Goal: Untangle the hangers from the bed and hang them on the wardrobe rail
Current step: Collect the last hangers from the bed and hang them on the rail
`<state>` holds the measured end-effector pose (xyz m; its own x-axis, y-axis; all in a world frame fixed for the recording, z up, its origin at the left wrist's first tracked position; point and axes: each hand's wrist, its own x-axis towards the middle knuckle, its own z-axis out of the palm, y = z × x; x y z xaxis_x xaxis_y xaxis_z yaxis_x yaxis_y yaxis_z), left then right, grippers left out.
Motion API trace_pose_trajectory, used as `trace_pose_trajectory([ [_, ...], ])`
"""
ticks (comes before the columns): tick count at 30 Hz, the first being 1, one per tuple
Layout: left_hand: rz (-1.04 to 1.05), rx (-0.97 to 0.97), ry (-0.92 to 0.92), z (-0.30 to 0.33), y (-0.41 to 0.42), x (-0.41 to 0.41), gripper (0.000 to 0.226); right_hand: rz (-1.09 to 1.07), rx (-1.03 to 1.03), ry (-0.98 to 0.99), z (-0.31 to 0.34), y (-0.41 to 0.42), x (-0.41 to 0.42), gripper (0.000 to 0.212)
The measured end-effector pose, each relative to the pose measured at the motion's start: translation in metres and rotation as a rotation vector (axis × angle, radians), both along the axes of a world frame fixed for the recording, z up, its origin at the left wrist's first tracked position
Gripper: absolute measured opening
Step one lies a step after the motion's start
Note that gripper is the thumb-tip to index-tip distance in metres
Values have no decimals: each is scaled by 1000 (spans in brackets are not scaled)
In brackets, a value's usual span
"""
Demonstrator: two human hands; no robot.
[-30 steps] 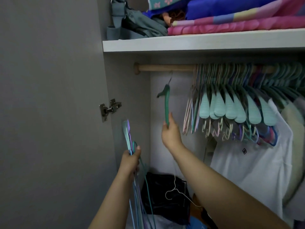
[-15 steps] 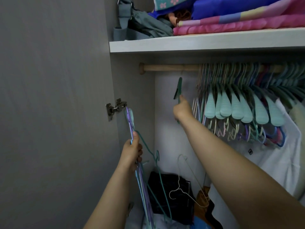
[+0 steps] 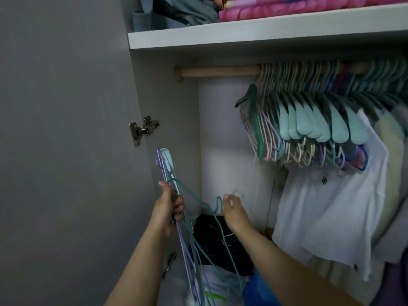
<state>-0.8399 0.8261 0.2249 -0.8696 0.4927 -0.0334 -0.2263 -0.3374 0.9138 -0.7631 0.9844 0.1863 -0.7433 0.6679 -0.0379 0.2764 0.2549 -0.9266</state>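
Note:
My left hand (image 3: 167,208) grips a bundle of thin purple, teal and pale blue hangers (image 3: 167,164) upright beside the wardrobe's left wall. A teal wire hanger (image 3: 198,200) loops out of the bundle toward my right hand (image 3: 234,214). That hand is low in the wardrobe, its fingers pinching the hook of a thin white wire hanger (image 3: 239,192). A dark green hanger (image 3: 256,122) hangs on the wooden rail (image 3: 220,71), at the left end of a dense row of hangers (image 3: 320,127).
The grey wardrobe door (image 3: 66,151) stands open at left with its hinge (image 3: 143,129). A white shelf (image 3: 242,34) above carries folded bedding (image 3: 309,8). A white shirt (image 3: 331,206) hangs at right. Dark clothes (image 3: 212,239) and bags lie on the wardrobe floor.
My right hand left the dark green hanger on the rail, dropped down and took hold of the white hanger's hook. The left hand kept its bundle.

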Motion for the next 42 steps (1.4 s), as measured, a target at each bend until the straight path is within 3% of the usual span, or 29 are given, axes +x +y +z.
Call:
trace_pose_trajectory([
  [3, -25, -41, -2, -12, 10, 9, 51, 279, -251, -35, 16, -23, -2, 63],
  [7, -98, -139, 60, -26, 23, 22, 50, 439, -512, -84, 39, -25, -15, 95],
  [9, -140, -193, 106, -33, 26, 23, 56, 410, -570, -133, 43, -17, -17, 87],
  [12, -153, -274, 132, -40, 22, 16, 62, 364, -622, -173, 52, -7, -10, 58],
  [15, -86, -302, 90, -38, 14, 6, 26, 311, -611, -155, 59, 2, -1, 13],
  [16, -38, -290, 65, -36, 14, 4, 17, 308, -600, -146, 60, 4, 1, 9],
  [20, 53, -250, 47, -32, 22, -1, 15, 297, -620, -33, 61, -5, -2, 13],
  [23, 40, -186, 35, -22, 30, 10, 34, 309, -577, 13, 55, -17, -7, 12],
  [25, 18, -151, 47, -19, 32, 13, 33, 305, -505, 6, 55, -19, -6, 11],
  [28, 64, -154, 100, -21, 34, 6, 19, 296, -391, -48, 60, -13, -1, 37],
  [33, 81, -197, 181, -18, 41, 7, 19, 215, -49, -208, 62, -5, -1, 72],
  [38, 19, -167, 185, -18, 44, 10, 6, 44, -223, -11, 50, -14, -4, 63],
  [42, 54, -164, 145, -18, 41, 11, 10, -33, -300, 233, 33, -28, -7, 55],
])
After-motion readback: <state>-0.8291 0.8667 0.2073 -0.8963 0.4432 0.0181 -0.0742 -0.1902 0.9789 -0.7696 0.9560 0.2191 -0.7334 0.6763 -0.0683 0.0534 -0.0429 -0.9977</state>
